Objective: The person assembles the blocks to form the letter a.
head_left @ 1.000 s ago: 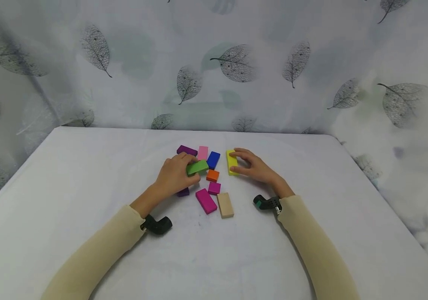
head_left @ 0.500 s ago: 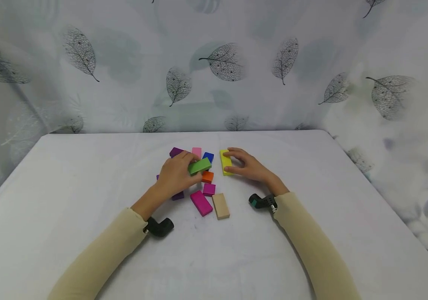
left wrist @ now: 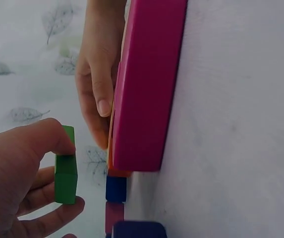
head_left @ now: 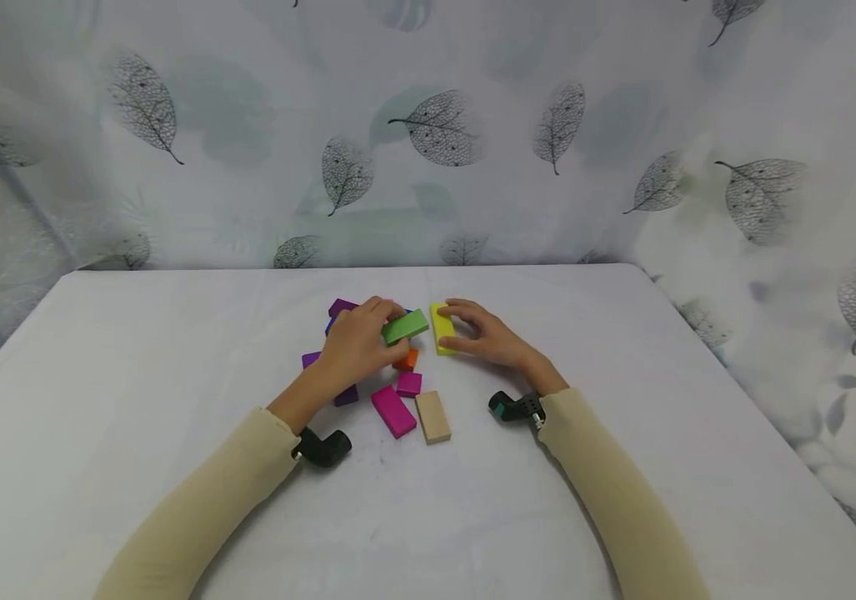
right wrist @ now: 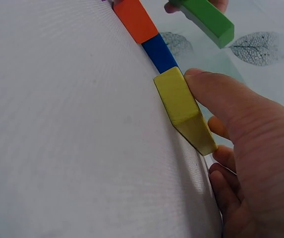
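My left hand pinches a green block between thumb and fingers, raised above the other blocks. In the left wrist view the green block hangs apart from the row behind it. To its right, the yellow block lies on the table, and my right hand grips it with thumb and fingertips at its side. The right wrist view shows the thumb against an edge of the yellow block. Beneath the left hand lie an orange block and a blue block, partly hidden in the head view.
Nearer on the white table lie a small magenta block, a larger magenta block and a beige block. Purple blocks show around the left hand. A leaf-patterned curtain hangs behind.
My left hand has carried the green block rightward, closer to the yellow one. The right hand stays at the yellow block. The head view has turned slightly, shifting the scene left.
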Demonstrator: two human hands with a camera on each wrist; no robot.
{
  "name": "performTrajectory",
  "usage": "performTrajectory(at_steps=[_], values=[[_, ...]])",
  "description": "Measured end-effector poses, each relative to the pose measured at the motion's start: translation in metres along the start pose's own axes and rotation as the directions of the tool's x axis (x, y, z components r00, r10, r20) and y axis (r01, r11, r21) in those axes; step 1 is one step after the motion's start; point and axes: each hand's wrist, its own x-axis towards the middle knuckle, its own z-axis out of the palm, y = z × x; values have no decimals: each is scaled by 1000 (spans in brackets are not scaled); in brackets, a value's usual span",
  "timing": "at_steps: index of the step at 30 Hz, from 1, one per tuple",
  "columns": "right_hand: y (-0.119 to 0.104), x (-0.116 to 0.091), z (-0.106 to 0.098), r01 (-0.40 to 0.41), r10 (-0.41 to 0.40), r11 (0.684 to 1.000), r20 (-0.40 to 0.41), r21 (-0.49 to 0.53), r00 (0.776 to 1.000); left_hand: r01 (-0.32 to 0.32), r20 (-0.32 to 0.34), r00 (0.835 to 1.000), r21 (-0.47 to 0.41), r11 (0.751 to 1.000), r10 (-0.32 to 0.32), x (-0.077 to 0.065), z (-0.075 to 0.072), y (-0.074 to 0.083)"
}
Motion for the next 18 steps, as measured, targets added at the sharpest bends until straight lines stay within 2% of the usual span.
performTrajectory(at_steps=[7, 11, 18], values=[[2, 0, 1, -8, 8, 1000, 3, 7, 1000, 1, 38, 999, -82, 997, 2, 7, 4, 5], [2, -1, 2, -1, 1, 1000, 1, 11, 1000, 3, 63, 998, -83, 997, 2, 10, 7, 8], [1, -1, 0, 12, -12, 1000, -13, 27, 1000, -20, 69, 997, -88, 996, 26, 19, 10, 10]])
